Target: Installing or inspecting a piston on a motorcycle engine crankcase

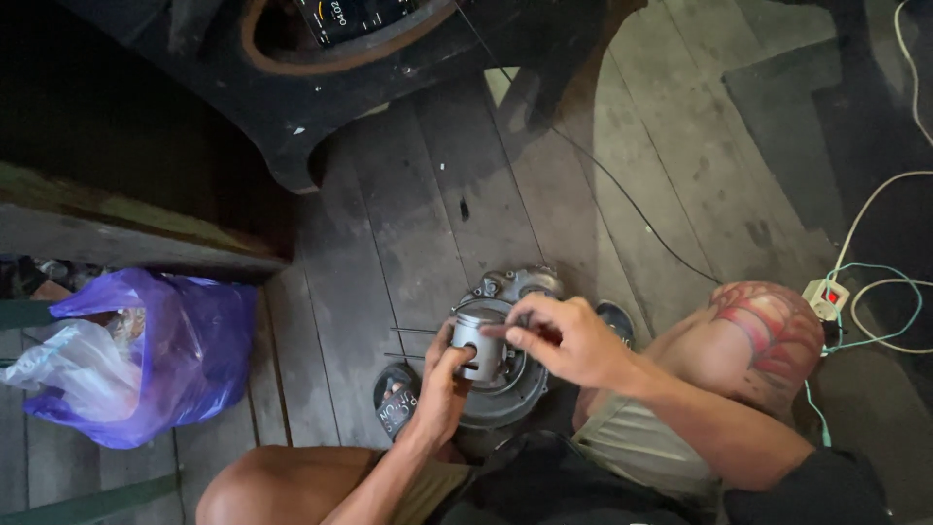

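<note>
Work on the piston [478, 347] is looking only partly done, by my judgement: the part is being held off the round engine casing [505, 389] beneath it, not seated in anything. Head view: the left hand [439, 387] is gripping the piston from below, fingers curled around its skirt; the right hand [567, 337] is reaching across from the other side, fingertips [498, 332] pinching at its upper rim, though what they are pinching is too small to tell. The piston is showing as a short grey metal cylinder, dull, with a side hole; it is sitting between the person's knees, above the wooden floor [418, 214]; a purple plastic bag [185, 350] is lying well apart to the left.
</note>
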